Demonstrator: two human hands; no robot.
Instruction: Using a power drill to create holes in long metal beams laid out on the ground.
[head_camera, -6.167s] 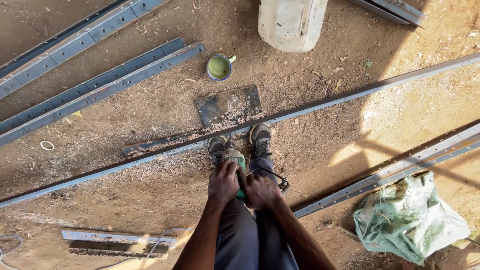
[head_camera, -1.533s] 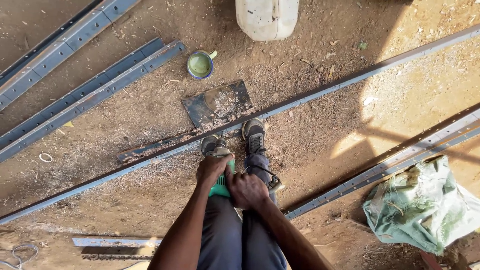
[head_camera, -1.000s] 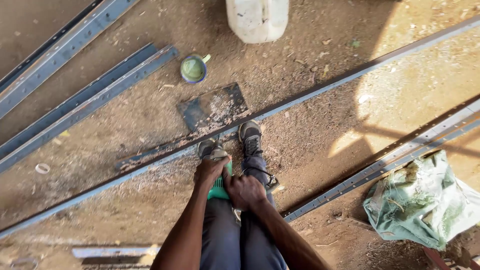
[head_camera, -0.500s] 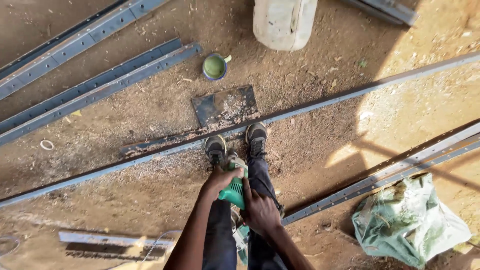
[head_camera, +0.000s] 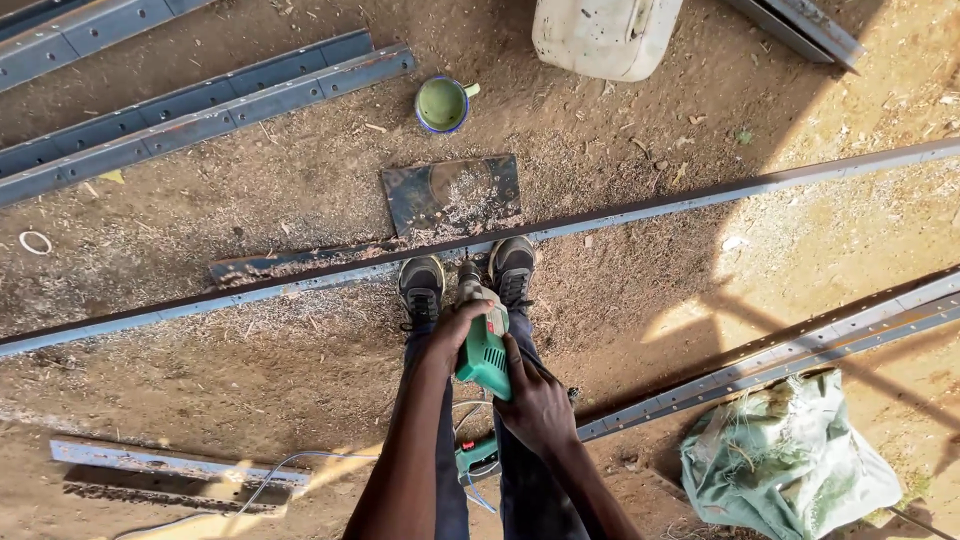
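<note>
Both hands grip a green power tool (head_camera: 484, 352): left hand (head_camera: 452, 332) wrapped near its front, right hand (head_camera: 537, 400) closed behind, above a long steel bar (head_camera: 650, 210) on dirt.

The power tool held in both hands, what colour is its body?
Green, with a grey front end; the power tool shows best in the head view.

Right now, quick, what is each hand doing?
Left hand: closed around the front of the green power tool.
Right hand: closed on the same tool's rear body.
</note>
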